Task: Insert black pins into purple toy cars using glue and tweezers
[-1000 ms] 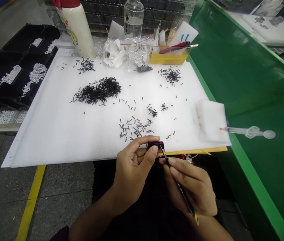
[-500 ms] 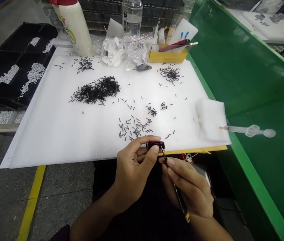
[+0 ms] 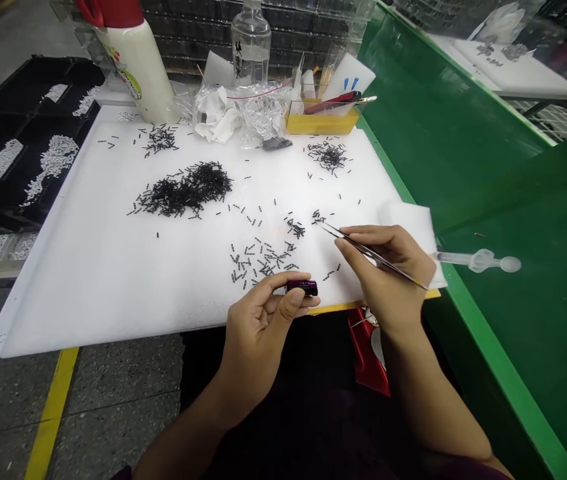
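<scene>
Near the front edge of the white foam sheet (image 3: 113, 287), my left hand (image 3: 263, 320) grips a small dark purple cylindrical piece (image 3: 303, 287) between thumb and fingers. My right hand (image 3: 388, 267) holds metal tweezers (image 3: 373, 255) in a pinch. Their tips point left, at a little cluster of black pieces (image 3: 318, 217); whether they grip one is too small to tell. Scattered black strips (image 3: 263, 261) lie just beyond my left hand. A larger dark heap (image 3: 186, 189) sits farther back on the left.
Along the back stand a white bottle with a red lid (image 3: 148, 73), a clear bottle (image 3: 251, 47), crumpled plastic and a yellow box (image 3: 321, 123). A syringe (image 3: 478, 260) rests by a foam block (image 3: 403, 215) at the right, beside a green panel (image 3: 503, 220). Black trays (image 3: 28, 127) are left.
My right hand has moved up and away from the purple piece, and it now holds tweezers by the small cluster. The dark pen-like tool's tip is no longer at the piece. The view has shifted slightly.
</scene>
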Tool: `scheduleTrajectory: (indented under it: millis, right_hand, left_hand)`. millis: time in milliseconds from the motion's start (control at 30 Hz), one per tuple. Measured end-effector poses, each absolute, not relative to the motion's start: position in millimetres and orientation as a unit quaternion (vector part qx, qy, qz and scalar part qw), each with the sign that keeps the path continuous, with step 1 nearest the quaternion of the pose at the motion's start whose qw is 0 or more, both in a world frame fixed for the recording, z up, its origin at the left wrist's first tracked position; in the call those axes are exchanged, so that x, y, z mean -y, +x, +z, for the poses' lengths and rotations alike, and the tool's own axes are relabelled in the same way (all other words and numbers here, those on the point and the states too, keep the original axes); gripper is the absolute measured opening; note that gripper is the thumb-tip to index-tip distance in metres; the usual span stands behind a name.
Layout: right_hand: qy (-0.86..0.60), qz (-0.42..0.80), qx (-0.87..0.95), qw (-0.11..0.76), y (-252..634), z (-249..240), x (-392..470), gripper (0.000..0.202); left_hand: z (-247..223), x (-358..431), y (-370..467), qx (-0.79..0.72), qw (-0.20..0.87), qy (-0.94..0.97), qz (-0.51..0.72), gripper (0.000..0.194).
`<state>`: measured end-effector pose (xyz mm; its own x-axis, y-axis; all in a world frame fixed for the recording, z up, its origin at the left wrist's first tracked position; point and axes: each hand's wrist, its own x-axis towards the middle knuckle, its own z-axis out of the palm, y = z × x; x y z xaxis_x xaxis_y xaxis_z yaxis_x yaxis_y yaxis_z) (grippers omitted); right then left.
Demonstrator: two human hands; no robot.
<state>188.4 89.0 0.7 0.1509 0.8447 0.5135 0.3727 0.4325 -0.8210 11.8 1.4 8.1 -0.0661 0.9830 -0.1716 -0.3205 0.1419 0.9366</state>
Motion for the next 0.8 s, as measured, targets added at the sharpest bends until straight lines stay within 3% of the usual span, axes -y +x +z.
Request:
scheduleTrajectory:
  millis: [167, 500, 633, 800]
  right_hand:
    - [-0.516, 0.239, 0.629, 0.530, 188.3, -5.2, -101.5, 0.011]
    - [-0.546, 0.233, 0.607, 0.529, 185.2, -10.5, -107.4, 0.011]
    - [-0.501, 0.168, 0.654, 0.542, 189.1, -5.6, -85.8, 0.011]
    - [-0.391, 0.083, 0.754, 0.521, 201.1, 0.5, -42.6, 0.034]
  left_hand:
    - [6.5, -2.0, 9.5, -0.480, 0.595, 0.334, 0.552, 0.025]
    - [15.9, 0.7, 13.3, -0.497, 0.593, 0.301, 0.558, 0.027]
    - [16.5, 0.7, 10.7, -0.486, 0.607, 0.292, 0.557, 0.028]
    - [13.7, -0.8, 5.8, -0.448, 0.612, 0.324, 0.566, 0.026]
